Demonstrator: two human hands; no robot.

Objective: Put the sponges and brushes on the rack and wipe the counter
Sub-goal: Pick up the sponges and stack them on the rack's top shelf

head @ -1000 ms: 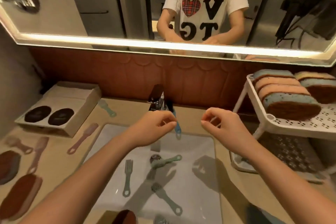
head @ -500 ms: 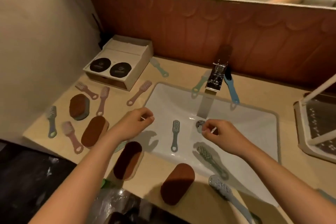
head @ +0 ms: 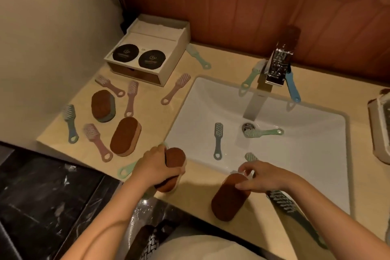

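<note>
— left hand (head: 154, 167)?
— wrapped tight round a brown sponge (head: 176, 160); at the front lip of the counter (head: 211, 69), just left of the sink (head: 306, 154).
— right hand (head: 261, 177)?
— fingers bent over the far end of a second sponge (head: 230, 202), thumb against its side; flat on the counter's front strip.
— elsewhere?
— loose sponges (head: 125, 136) among pink and green brushes (head: 130, 98) on the counter's left part; more brushes down in the sink; rack (head: 382, 133) at the far right edge, well apart from both hands.
</note>
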